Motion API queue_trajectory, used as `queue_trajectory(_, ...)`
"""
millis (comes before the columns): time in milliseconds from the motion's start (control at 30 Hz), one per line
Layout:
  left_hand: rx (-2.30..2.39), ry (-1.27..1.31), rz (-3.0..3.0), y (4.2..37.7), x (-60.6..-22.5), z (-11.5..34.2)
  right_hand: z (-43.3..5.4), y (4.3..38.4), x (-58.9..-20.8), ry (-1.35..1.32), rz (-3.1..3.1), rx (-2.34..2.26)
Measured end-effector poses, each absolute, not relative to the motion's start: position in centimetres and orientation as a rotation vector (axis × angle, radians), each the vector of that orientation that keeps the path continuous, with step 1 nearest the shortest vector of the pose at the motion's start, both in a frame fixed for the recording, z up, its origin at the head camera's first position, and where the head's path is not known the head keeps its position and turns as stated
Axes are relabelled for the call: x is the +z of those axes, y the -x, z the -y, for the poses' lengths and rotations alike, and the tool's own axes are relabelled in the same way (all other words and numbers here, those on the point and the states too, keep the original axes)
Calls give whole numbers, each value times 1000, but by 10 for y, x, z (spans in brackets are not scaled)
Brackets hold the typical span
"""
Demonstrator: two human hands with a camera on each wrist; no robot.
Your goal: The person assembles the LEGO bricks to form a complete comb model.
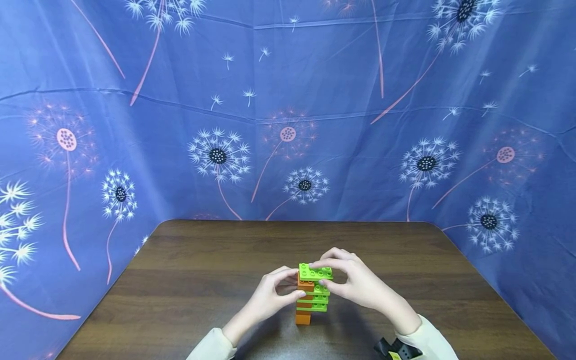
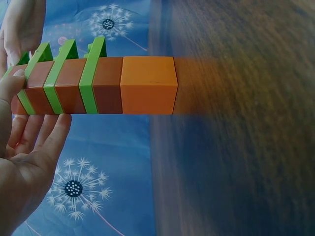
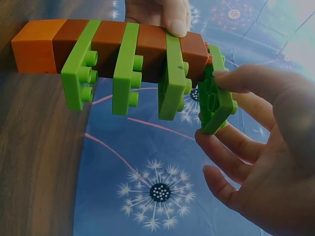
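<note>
A tower of toy building bricks (image 1: 303,318) stands upright on the table, a bright orange block (image 2: 147,86) at its base. Above that, darker orange bricks (image 3: 109,42) alternate with thin green bricks (image 3: 129,73) that jut out to the right. My left hand (image 1: 269,296) grips the tower near its top, thumb in front and fingers behind. With thumb and fingers my right hand (image 1: 357,281) pinches another green brick (image 3: 222,101) at its overhanging end. This one lies over the topmost orange brick (image 3: 195,49), slightly tilted, with some orange studs showing beside it.
The brown wooden table (image 1: 202,270) spreads around the tower. Behind it hangs a blue cloth (image 1: 351,150) printed with dandelions. A black strap device (image 1: 398,348) sits at the right wrist, by the pale sleeve (image 1: 429,340).
</note>
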State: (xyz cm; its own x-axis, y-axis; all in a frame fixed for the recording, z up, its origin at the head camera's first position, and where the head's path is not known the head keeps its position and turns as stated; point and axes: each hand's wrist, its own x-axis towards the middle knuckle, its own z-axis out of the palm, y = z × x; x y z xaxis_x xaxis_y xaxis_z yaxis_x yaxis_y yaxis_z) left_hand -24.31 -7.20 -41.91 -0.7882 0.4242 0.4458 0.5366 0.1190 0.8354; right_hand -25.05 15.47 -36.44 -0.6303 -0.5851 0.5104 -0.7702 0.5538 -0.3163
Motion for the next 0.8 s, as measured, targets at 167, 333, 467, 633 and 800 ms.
queue_trajectory(167, -1754, 988, 2256, 239, -414, 72, -154, 250, -364, -1119, 2444, 731)
queue_trajectory(333, -1746, 963, 2273, 238, -414, 72, -154, 249, -364, -1138, 2446, 717)
queue_trajectory(467, -1753, 928, 2300, 238, -413, 71, -154, 248, -363, -1157, 2447, 716)
queue_trajectory(633, -1749, 919, 2312, 237, -412, 71, -154, 247, -363, -1169, 2440, 715)
queue_trajectory(800, -1743, 913, 2311, 236, -412, 71, -154, 245, -363, -1164, 2435, 705)
